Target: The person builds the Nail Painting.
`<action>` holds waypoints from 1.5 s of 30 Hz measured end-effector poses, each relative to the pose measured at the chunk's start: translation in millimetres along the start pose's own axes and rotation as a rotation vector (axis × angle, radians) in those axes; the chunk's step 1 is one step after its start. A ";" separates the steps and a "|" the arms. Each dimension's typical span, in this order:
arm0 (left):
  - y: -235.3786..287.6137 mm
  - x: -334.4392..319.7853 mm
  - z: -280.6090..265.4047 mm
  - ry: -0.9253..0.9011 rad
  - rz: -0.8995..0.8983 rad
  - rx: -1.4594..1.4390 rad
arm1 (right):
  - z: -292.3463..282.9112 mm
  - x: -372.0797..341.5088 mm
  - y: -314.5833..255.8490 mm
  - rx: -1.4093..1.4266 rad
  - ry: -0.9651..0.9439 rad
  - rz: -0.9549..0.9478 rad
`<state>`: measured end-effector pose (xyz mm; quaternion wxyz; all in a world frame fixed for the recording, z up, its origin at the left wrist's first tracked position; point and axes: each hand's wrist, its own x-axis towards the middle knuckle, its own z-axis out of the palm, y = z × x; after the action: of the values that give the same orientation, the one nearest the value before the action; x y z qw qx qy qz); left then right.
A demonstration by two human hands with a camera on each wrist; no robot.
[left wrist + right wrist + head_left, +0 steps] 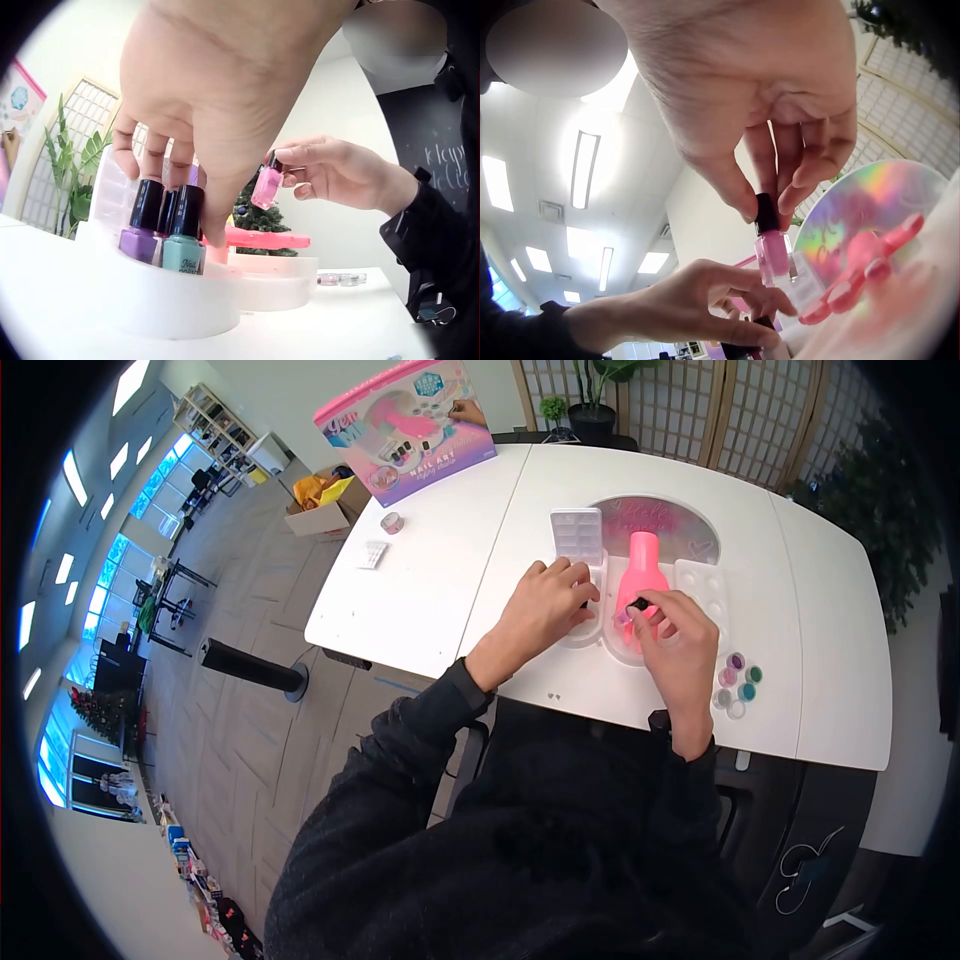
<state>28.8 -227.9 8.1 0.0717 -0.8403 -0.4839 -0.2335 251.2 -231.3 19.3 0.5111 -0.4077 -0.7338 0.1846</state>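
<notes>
My right hand (680, 635) pinches a pink nail polish bottle (267, 187) by its black cap, raised near a pink plastic model hand (643, 568). In the right wrist view the model hand's fingers (844, 292) point toward the camera. My left hand (545, 605) reaches down over a white holder (172, 307), its thumb and fingers around the black caps there, gripping a bottle among them. A purple nail polish bottle (139, 244) and a teal nail polish bottle (184, 251) stand in this holder; another dark-capped bottle is partly hidden between them.
Behind the model hand rises a shiny semicircular backboard (690, 530). A lidded clear case (577, 535) stands open left of it. Small glitter pots (748, 691) lie at the right. A nail art box (405, 430), a small round jar (392, 522) and a white sheet (372, 554) are at the left.
</notes>
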 end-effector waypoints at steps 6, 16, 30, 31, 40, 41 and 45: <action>-1.8 -6.7 -16.9 0.000 -0.047 -0.003 | 9.7 -3.2 2.1 0.034 -0.088 0.057; -15.4 -26.9 -39.7 0.030 -0.137 -0.261 | 41.0 -14.6 8.7 0.211 -0.200 0.070; -15.2 -29.6 -29.3 0.047 -0.131 -0.245 | 66.1 -19.7 14.4 0.019 -0.214 0.000; -15.7 -29.9 -28.3 0.042 -0.123 -0.245 | 67.1 -19.5 14.5 0.019 -0.213 0.001; -9.6 -29.3 -24.9 0.017 -0.130 -0.192 | 75.6 -20.6 19.0 -0.067 -0.248 0.005; -8.2 -28.3 -23.6 0.030 -0.117 -0.162 | 76.9 -21.0 20.1 -0.068 -0.260 -0.031; 2.2 -22.6 -26.8 0.017 -0.104 -0.194 | 69.0 -23.7 18.3 -0.073 -0.249 -0.063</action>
<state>12.4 -256.0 21.4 -0.0178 -0.8150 -0.5015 -0.2897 200.1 -228.9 -35.7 0.4066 -0.3766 -0.8103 0.1906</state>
